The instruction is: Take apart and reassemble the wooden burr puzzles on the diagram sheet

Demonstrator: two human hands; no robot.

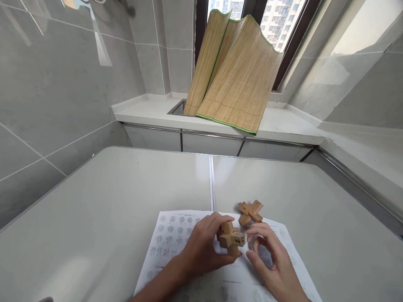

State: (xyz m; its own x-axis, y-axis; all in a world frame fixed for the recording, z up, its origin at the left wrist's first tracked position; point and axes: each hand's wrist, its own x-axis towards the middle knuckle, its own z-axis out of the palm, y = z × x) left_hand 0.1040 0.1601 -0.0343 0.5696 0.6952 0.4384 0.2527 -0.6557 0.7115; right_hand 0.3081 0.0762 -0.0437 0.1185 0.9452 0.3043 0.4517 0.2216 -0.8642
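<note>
Between the thumb and fingers of my left hand (206, 243) is a wooden burr puzzle (231, 238), a cross-shaped cluster of interlocked blocks with dark marks on one end. Just to its right hovers my right hand (272, 260), its fingers curved and apart, nothing visible in them. Its fingertips are close to the puzzle but seem separate from it. Beyond my hands, other wooden puzzle pieces (251, 212) lie crossed on the table, with numbers such as 1 and 2 on them. Beneath both hands spreads a printed instruction sheet (166, 247) with rows of small diagrams.
The pale table (110, 209) has a seam (211, 180) running down its middle. Behind it, a bamboo mat (239, 75) with green edging leans against the window, over a white counter (145, 110). Grey tiled walls (72, 75) stand at either side.
</note>
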